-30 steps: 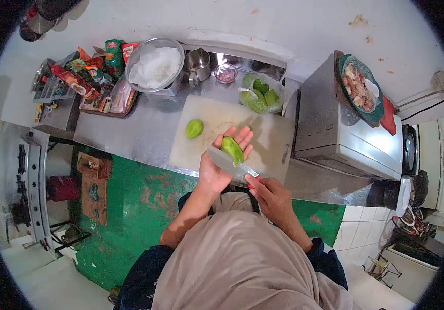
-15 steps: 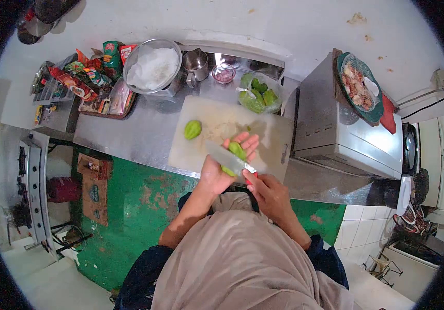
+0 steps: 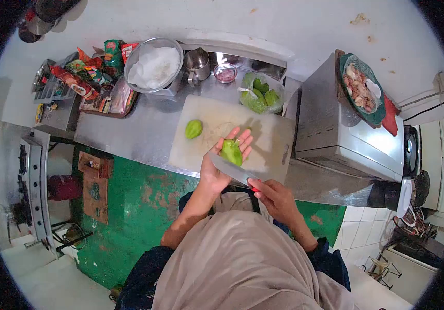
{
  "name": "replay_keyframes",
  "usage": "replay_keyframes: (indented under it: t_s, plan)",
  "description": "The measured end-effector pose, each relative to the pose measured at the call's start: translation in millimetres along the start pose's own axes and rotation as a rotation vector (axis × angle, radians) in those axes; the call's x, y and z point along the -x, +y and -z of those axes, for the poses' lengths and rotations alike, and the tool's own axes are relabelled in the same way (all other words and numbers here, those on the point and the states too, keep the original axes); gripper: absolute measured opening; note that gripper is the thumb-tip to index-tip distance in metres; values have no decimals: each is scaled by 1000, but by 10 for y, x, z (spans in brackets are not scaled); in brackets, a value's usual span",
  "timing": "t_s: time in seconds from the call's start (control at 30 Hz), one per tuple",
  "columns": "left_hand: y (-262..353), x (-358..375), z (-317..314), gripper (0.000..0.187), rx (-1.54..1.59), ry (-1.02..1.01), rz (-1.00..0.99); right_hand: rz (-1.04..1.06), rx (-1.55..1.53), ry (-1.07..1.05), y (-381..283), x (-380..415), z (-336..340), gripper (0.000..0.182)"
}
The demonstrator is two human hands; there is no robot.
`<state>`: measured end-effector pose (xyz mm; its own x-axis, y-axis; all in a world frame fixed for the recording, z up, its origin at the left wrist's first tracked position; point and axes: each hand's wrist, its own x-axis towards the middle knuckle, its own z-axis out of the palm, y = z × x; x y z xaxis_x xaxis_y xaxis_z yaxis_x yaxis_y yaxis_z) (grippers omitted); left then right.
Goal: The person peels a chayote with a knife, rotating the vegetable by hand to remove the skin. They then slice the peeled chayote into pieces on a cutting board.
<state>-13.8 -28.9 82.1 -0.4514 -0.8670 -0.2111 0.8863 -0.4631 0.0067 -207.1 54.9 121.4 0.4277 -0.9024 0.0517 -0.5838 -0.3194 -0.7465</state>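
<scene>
The left hand (image 3: 221, 163) cradles a green fruit (image 3: 231, 151) in loosely curled fingers above the board (image 3: 273, 137), long axis pointing away, while the right hand (image 3: 276, 199), clenched on the knife (image 3: 230, 169), lays its blade across the fruit's near end.

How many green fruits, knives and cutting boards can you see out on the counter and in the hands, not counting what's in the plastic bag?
Green fruits: 2, one in the left hand at, one on the board at
Knives: 1, in the right hand at
Cutting boards: 1
Total: 4
</scene>
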Motion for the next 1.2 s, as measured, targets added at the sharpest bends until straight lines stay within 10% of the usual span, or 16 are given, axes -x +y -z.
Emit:
replay_keyframes:
  t_s: [1.2]
  plan:
    - [-59, 57, 78, 41, -34, 62, -163, -39, 120, 145, -25, 36, -312, 48]
